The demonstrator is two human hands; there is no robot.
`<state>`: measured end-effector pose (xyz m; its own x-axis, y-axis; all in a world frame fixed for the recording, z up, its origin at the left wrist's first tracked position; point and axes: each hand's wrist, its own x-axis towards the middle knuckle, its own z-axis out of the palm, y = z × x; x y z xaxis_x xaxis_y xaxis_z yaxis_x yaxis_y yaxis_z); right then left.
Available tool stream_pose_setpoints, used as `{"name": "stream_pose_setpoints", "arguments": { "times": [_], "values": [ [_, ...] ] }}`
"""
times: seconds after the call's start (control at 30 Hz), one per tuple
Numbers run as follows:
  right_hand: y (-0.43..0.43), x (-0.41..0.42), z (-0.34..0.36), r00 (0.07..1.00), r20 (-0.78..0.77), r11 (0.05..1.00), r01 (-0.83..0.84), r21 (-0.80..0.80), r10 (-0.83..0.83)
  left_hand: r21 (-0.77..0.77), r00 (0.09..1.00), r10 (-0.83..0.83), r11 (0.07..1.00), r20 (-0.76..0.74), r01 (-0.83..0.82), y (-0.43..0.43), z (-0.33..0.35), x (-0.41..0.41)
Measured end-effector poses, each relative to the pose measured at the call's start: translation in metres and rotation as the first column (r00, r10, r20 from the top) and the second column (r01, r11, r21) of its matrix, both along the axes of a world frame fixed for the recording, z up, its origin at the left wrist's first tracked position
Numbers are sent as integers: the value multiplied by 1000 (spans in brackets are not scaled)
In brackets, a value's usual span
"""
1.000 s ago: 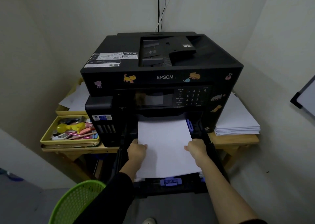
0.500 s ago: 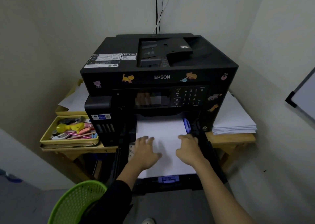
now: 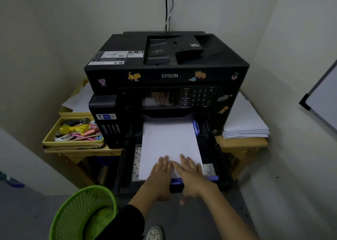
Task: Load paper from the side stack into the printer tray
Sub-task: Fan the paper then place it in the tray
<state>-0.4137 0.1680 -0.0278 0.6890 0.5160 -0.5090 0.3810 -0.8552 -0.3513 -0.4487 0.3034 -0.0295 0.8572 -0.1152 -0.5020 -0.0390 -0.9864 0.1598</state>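
A black Epson printer (image 3: 167,75) stands on a wooden table, its paper tray (image 3: 217,159) pulled out toward me. White paper (image 3: 169,141) lies flat in the tray, its far end under the printer body, beside a blue side guide (image 3: 196,127). My left hand (image 3: 161,174) and my right hand (image 3: 190,174) rest palm down, side by side, on the paper's near end, fingers spread. A blue end guide (image 3: 176,180) shows between my wrists. The side stack of white paper (image 3: 244,123) sits on the table right of the printer.
A yellow tray of pens and small items (image 3: 76,132) and loose sheets (image 3: 78,101) sit left of the printer. A green mesh basket (image 3: 83,212) stands on the floor at lower left. Walls close in on both sides; a whiteboard edge (image 3: 321,97) is at right.
My hands let go of the paper's side edges, went flat on top of it, then slid back toward me to its near end. The paper now lies down in the tray.
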Motion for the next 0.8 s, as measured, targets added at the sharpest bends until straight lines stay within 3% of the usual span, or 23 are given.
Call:
{"name": "stream_pose_setpoints", "arguments": {
  "times": [0.37,0.63,0.8],
  "values": [
    [18,23,-6,982,186,999,22,26,-26,-35,997,48,998,54,-47,13,-5,29],
    [42,89,-1,965,256,996,68,-51,-53,48,993,102,993,66,-105,30,0,101],
    [54,119,-2,897,415,980,191,-59,-150,158,963,199,961,180,-228,33,2,128]
  ]
}}
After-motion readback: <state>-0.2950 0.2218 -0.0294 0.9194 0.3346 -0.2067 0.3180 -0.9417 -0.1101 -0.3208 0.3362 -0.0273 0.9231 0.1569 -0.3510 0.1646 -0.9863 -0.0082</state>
